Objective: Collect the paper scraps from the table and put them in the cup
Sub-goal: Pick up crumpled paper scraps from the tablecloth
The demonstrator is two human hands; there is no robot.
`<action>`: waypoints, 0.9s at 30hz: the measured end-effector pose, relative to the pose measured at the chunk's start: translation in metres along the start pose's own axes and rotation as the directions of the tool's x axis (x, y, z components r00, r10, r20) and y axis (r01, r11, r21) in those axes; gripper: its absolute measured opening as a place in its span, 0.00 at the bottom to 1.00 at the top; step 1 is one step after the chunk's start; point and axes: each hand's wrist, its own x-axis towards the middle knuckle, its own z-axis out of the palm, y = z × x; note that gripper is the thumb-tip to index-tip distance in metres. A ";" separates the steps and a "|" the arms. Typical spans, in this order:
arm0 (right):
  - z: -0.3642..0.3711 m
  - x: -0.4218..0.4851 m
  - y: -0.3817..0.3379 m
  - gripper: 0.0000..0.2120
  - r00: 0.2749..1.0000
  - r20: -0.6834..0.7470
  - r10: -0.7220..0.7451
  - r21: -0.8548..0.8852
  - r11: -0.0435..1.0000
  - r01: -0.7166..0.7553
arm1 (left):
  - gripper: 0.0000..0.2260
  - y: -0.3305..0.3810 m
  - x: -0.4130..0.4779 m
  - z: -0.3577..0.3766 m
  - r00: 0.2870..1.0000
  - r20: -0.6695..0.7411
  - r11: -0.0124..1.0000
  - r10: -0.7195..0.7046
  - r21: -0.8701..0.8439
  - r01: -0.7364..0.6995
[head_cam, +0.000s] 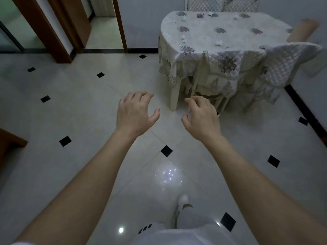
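A table (pixel 203 35) under a pale flowered cloth stands ahead at the upper right. Several small white paper scraps lie on it, one near its front edge (pixel 219 43), one mid-left (pixel 183 38), others at the far edge (pixel 210 14). A blurred brown cup-like object (pixel 303 30) stands at the table's right side. My left hand (pixel 135 113) and my right hand (pixel 200 115) are stretched out over the floor, well short of the table, fingers spread and holding nothing.
Quilted chair covers (pixel 283 64) hang at the table's near right, and a chair back (pixel 221 4) stands behind it. Glossy tiled floor (pixel 88 106) with black diamonds lies between me and the table. Wooden door frames (pixel 53 29) are at the upper left.
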 end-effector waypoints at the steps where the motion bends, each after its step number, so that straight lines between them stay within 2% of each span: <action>1: 0.003 0.006 0.002 0.21 1.000 -0.006 0.002 0.006 1.000 -0.002 | 0.23 -0.001 0.005 0.002 1.000 0.005 1.000 0.008 -0.010 -0.008; 9: 0.038 0.074 0.035 0.21 0.999 -0.033 -0.020 0.007 1.000 0.020 | 0.24 -0.013 0.073 0.040 1.000 -0.004 1.000 -0.005 0.020 0.005; 16: 0.062 0.182 0.090 0.21 0.999 -0.020 -0.025 0.029 0.999 0.025 | 0.24 -0.007 0.182 0.087 1.000 0.023 0.999 -0.002 0.049 0.001; 27: 0.085 0.319 0.171 0.16 0.997 -0.072 -0.040 0.026 0.999 0.042 | 0.23 0.003 0.319 0.145 0.999 0.045 0.997 -0.018 0.069 0.015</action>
